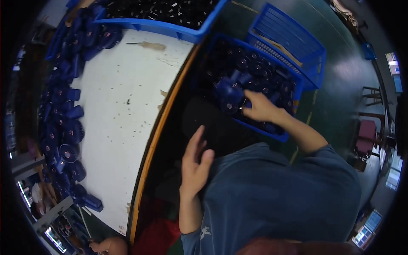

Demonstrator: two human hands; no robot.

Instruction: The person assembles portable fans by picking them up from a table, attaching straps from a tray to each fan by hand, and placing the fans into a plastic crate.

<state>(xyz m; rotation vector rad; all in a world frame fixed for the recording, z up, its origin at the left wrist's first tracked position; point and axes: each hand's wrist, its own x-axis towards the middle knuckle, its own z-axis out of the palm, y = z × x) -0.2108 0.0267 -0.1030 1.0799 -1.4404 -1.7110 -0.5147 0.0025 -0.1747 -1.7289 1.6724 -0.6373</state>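
Blue fans (63, 127) crowd the left side of the white table (119, 102); a pointed tool (153, 45) lies near a tray (163, 28). The left hand (195, 168) is spread, empty. One fan (228, 90), at a full crate (272, 134), is by the right hand (260, 107), grip unclear; another crate (280, 27) blocks the far side.

1. Blue fans (229, 88): dark blue, shiny, rounded heads, blocky stubs angled toward top of view. Blurred; exact count unclear.
2. Position: over left part of blue crate (278, 137), above the fan pile (264, 70); contact with pile can't be told.
3. Fan pile: same dark blue, jumbled, mixed angles, pale round centers showing.
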